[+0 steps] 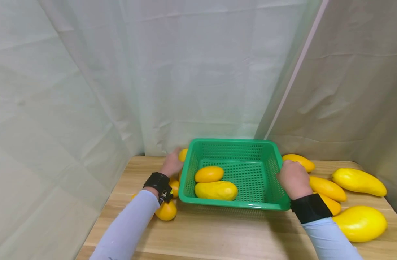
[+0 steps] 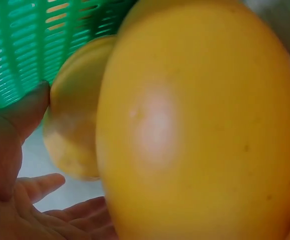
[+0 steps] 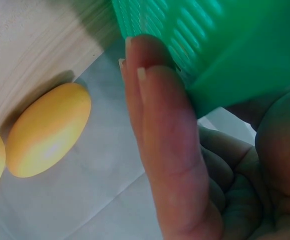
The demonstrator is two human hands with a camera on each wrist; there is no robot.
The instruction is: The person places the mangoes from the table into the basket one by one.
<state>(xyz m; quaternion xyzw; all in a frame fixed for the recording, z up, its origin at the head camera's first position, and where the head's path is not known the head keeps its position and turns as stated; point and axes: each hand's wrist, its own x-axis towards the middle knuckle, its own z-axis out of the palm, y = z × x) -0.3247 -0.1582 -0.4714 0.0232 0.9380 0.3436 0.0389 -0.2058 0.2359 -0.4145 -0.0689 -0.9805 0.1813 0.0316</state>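
Observation:
A green plastic basket [image 1: 231, 206] is tilted slightly over the wooden table, holding an orange-yellow mango [image 1: 209, 174] and a longer, lumpy yellow fruit [image 1: 216, 190]. My right hand [image 1: 294, 178] grips the basket's right rim, its fingers [image 3: 172, 135] along the outer wall. Beyond the basket's left side, my left hand [image 1: 172, 164] is at another mango [image 1: 183, 155]. In the left wrist view, the thumb touches that mango [image 2: 72, 135] beside the basket wall, while the other fingers extend below it. A nearer mango [image 2: 194, 120] covers part of the fingers.
Several orange-yellow fruits, one a rounder fruit [image 1: 166, 211], lie around my left forearm. On the right are mangoes [image 1: 328, 188], a long yellow fruit [image 1: 359, 181] and a large yellow fruit [image 1: 361, 224]. A pale curtain [image 1: 198, 90] hangs behind the table [image 1: 198, 238].

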